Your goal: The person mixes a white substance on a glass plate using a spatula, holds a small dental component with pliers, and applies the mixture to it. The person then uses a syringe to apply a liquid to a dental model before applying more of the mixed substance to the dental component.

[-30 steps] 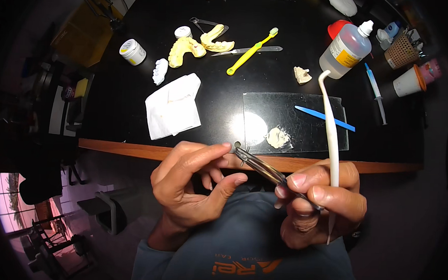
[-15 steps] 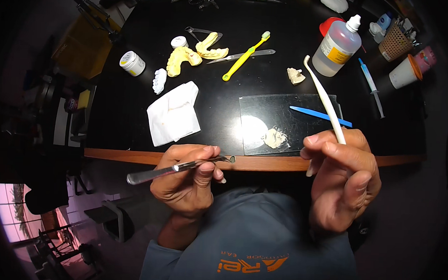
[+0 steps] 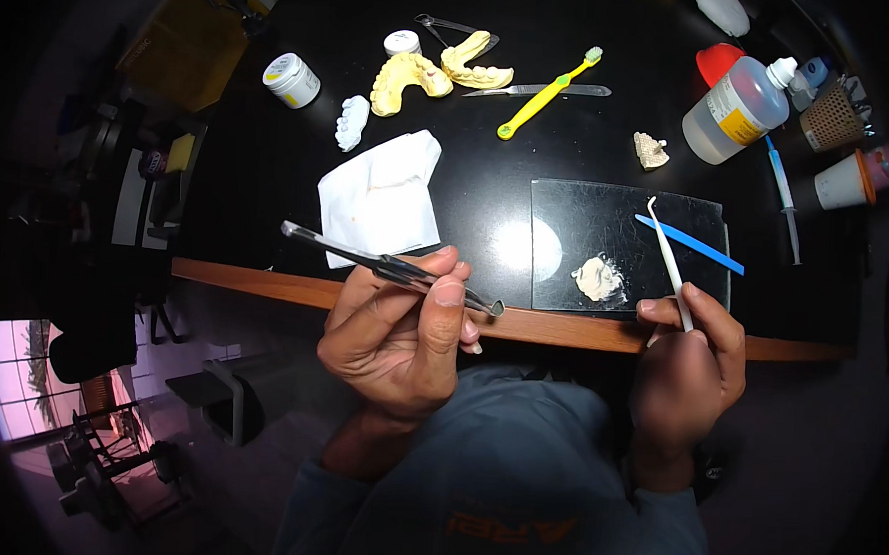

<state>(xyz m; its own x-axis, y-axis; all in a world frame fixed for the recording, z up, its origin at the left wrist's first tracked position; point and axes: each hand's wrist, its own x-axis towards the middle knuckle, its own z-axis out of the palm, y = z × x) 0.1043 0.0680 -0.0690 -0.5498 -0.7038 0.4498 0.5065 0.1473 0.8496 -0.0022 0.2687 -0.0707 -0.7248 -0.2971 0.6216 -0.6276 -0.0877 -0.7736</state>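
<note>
My left hand (image 3: 392, 345) is closed around metal tweezers (image 3: 332, 248), pinched between thumb and fingers. At their tip sits a small, dark, cup-like piece (image 3: 498, 308), too small to name surely. In my right hand (image 3: 709, 358) is a slim white dental hand instrument (image 3: 669, 263), its hooked tip pointing away from me over the glass slab (image 3: 571, 209). A cream-coloured dab of paste (image 3: 598, 279) lies smeared on the slab, left of the instrument. A blue plastic spatula (image 3: 699, 247) rests across the slab's right part, just beyond that hand.
Left on the black table are a folded white tissue (image 3: 384, 191), yellow dental casts (image 3: 404, 77), a white teeth model (image 3: 351, 123) and a jar (image 3: 291, 80). Farther right are a yellow toothbrush (image 3: 546, 101), scalpel (image 3: 582, 90), small cast piece (image 3: 649, 151), bottle (image 3: 724, 116) and syringe (image 3: 782, 198).
My right hand has lowered, bringing the white instrument nearer the slab. My left hand has turned the tweezers, so their back end now points farther away. The whole view has shifted too.
</note>
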